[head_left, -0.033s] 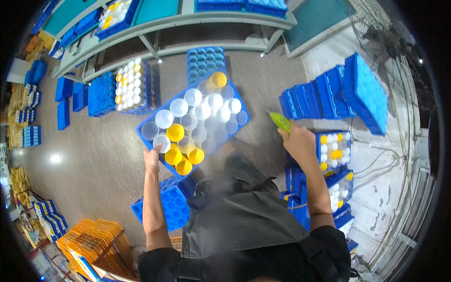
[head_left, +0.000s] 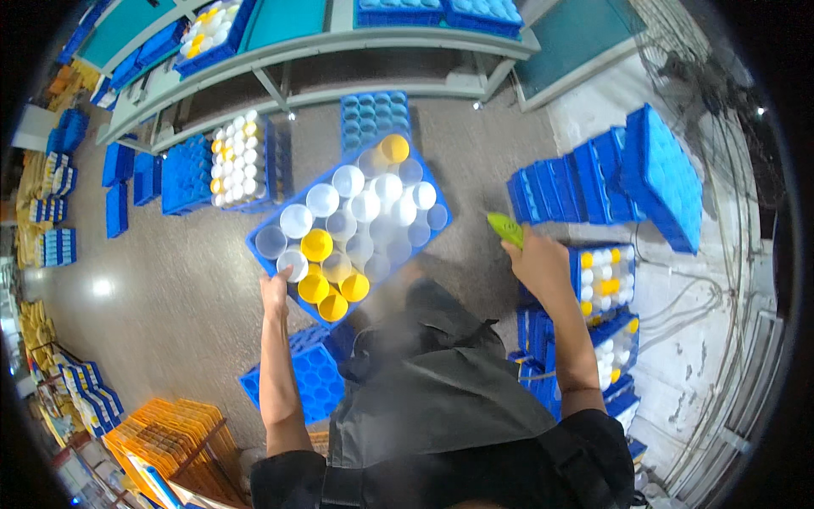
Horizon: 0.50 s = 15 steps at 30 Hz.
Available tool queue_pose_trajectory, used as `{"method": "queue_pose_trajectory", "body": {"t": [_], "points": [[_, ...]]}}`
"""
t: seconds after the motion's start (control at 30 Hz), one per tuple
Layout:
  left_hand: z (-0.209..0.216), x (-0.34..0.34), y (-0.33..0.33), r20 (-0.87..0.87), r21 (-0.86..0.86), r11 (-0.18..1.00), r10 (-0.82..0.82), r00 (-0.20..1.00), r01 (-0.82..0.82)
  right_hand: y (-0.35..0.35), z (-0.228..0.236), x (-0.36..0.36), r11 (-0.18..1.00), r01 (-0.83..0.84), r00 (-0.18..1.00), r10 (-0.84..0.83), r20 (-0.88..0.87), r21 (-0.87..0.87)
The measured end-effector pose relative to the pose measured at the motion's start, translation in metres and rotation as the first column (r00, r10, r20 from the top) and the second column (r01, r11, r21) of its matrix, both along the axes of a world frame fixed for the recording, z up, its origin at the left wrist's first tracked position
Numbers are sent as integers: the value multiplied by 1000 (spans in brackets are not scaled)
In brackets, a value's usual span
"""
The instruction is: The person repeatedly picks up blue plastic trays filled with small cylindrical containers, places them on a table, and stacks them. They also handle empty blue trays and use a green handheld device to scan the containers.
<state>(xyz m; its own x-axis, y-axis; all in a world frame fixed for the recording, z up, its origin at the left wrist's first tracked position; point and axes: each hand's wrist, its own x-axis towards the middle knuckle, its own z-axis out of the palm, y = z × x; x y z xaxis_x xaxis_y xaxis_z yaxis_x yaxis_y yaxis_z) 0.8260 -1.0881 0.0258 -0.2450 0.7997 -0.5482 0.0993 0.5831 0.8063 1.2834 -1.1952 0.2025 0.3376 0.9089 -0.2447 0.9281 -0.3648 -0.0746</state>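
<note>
A blue tray (head_left: 360, 155) filled with round cups is in front of me, tilted so its right side lies farther away. White and translucent cups (head_left: 322, 200) fill most of it, and several yellow cups (head_left: 331, 306) sit at its near corner and one at the far corner. My left hand (head_left: 275, 288) grips the tray's near left edge, thumb over the rim beside a white cup. To the right of the tray, my right hand (head_left: 540, 263) is closed around a lime-green handled tool (head_left: 506, 229) with a thin pointed tip. The tool is apart from the tray. A hazy blur covers the tray's right part.
A stack of blue trays (head_left: 581, 174) leans at the right near the wall. Below it stand filled trays (head_left: 607, 280). An upturned blue tray (head_left: 318, 382) lies by my left forearm, near orange racks (head_left: 174, 433). A grey workbench (head_left: 339, 42) runs along the back.
</note>
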Motion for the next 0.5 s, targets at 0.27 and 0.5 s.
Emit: {"method": "queue_pose_trajectory", "body": {"t": [0.27, 0.5], "points": [[-2, 11, 186, 181, -168, 951, 290, 940, -261, 139, -37, 54, 987, 136, 962, -153, -225, -89], [-7, 59, 421, 494, -236, 909, 416, 763, -342, 255, -50, 63, 974, 163, 955, -196, -221, -157]]}}
